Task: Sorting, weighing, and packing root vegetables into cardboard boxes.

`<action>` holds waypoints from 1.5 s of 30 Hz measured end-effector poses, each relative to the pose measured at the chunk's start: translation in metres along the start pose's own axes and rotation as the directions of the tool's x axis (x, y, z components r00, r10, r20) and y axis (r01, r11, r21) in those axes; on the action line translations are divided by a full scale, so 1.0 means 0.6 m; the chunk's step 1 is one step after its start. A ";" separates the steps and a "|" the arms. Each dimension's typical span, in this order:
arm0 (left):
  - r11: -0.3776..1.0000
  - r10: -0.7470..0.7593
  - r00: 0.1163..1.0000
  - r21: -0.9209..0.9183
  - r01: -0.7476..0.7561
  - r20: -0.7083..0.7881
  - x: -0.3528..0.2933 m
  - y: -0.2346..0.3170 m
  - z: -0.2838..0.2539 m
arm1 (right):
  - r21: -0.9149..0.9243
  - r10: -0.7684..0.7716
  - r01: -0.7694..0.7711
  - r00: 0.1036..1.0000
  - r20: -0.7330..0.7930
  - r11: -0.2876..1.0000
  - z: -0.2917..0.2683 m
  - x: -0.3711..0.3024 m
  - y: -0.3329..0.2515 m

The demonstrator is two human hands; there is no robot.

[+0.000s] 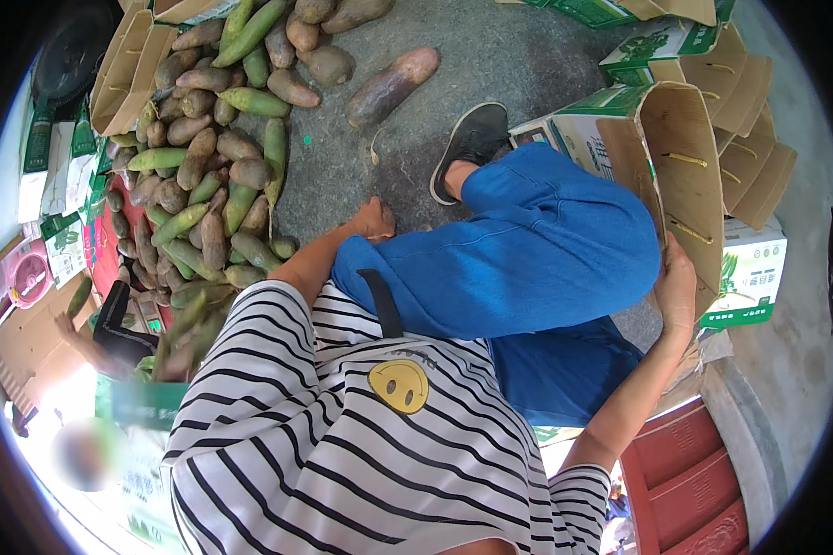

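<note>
My right hand (677, 282) grips the near edge of an open cardboard box (662, 139) standing on its side at the right, its mouth and flaps showing yellow cord handles. My left hand (373, 221) is low over the grey floor (333, 176), beside my bent knee; its fingers are partly hidden, and nothing shows in it. To its left lies a big heap of long radishes (194, 157), some green, many brown with soil. One large brown radish (393, 87) lies apart on the floor beyond my left hand.
More open green-and-white boxes (652, 46) stand at the far right, and another box (130, 74) at the far left. At the left edge a co-worker's hand (69, 333) holds a green radish (80, 296). My shoe (472, 143) is between heap and boxes. A red panel (685, 472) is at lower right.
</note>
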State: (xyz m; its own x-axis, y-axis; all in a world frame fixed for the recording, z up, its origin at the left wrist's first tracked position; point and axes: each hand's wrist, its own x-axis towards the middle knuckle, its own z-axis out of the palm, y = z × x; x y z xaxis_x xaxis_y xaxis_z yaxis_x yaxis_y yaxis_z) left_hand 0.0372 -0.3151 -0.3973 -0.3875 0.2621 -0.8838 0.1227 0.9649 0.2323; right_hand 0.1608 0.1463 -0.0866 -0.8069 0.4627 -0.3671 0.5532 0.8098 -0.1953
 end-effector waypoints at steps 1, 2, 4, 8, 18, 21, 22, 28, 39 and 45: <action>0.987 -0.003 1.000 -0.162 0.003 0.000 0.004 -0.012 0.002 | -0.008 -0.004 0.004 1.000 0.004 1.000 -0.004 0.002 -0.006; 0.949 0.001 1.000 -0.317 0.001 0.008 0.001 -0.013 -0.002 | -0.019 0.000 0.000 1.000 0.009 1.000 -0.005 0.000 -0.007; 0.955 0.003 0.993 -0.296 -0.038 -0.119 0.000 -0.016 -0.019 | -0.030 -0.005 0.005 1.000 0.007 1.000 -0.002 0.005 -0.002; 0.933 0.105 0.925 -0.287 -0.218 -0.364 -0.043 0.083 -0.121 | -0.100 -0.001 0.001 1.000 -0.004 0.995 0.005 -0.010 0.019; 0.278 0.356 0.228 -0.130 -0.952 -0.906 -0.215 0.384 -0.363 | -0.052 -0.015 0.015 1.000 0.014 0.999 0.005 -0.004 -0.007; 0.033 0.377 0.182 -0.184 -0.982 -0.908 -0.319 0.503 -0.392 | -0.058 -0.006 0.008 1.000 0.028 0.998 0.009 -0.007 -0.004; -0.016 0.399 0.163 -0.184 -0.983 -0.903 -0.335 0.531 -0.389 | -0.061 -0.014 0.016 0.999 0.031 0.998 0.009 -0.006 -0.005; 0.230 0.687 0.148 0.019 -0.973 -0.711 -0.288 0.579 -0.374 | -0.067 -0.029 0.030 0.999 0.014 0.997 0.017 0.001 0.005; 0.930 0.059 0.626 -0.184 -0.317 -0.778 -0.064 0.055 -0.310 | -0.079 -0.054 0.053 0.998 -0.008 0.995 0.002 -0.007 -0.004; 0.991 0.126 0.858 0.025 -0.131 -0.499 -0.063 -0.065 -0.234 | -0.050 -0.030 0.032 0.999 0.039 0.998 0.001 0.001 -0.001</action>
State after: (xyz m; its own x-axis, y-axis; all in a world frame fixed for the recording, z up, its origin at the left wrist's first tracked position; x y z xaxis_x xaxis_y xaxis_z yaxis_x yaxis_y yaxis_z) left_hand -0.0814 -0.3598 -0.3161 -0.7727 0.3551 -0.5262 0.1950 0.9216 0.3356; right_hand 0.1603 0.1456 -0.0873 -0.8144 0.4236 -0.3967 0.5160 0.8413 -0.1610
